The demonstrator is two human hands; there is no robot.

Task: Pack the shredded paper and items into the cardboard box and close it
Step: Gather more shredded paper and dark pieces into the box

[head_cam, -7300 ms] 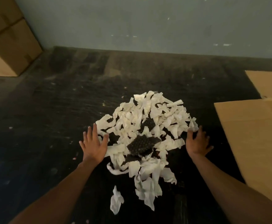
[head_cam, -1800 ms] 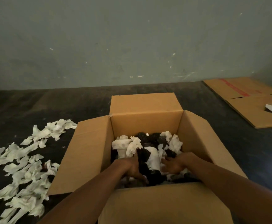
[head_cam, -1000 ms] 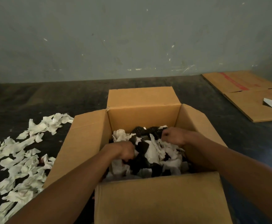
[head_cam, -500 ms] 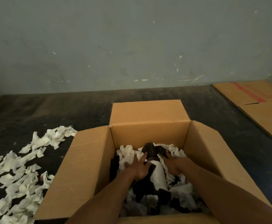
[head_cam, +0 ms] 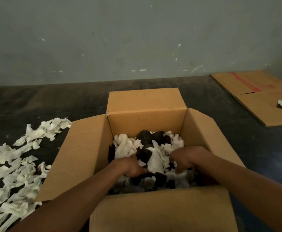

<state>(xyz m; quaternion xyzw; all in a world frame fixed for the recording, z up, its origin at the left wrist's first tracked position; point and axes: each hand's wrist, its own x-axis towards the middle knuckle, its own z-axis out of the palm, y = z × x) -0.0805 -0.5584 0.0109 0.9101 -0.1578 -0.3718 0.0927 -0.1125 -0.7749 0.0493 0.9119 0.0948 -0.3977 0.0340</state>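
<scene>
Both hands have drawn back toward the near wall since half a second ago, fingers now curled down into the filling instead of lying flat on it. From the head view, the left hand grips white shredded paper and dark pieces inside the open cardboard box, and the right hand clutches paper beside it. Dark textured items lie near the far wall. More loose shreds lie on the dark floor left of the box; flattened cardboard lies far right.
</scene>
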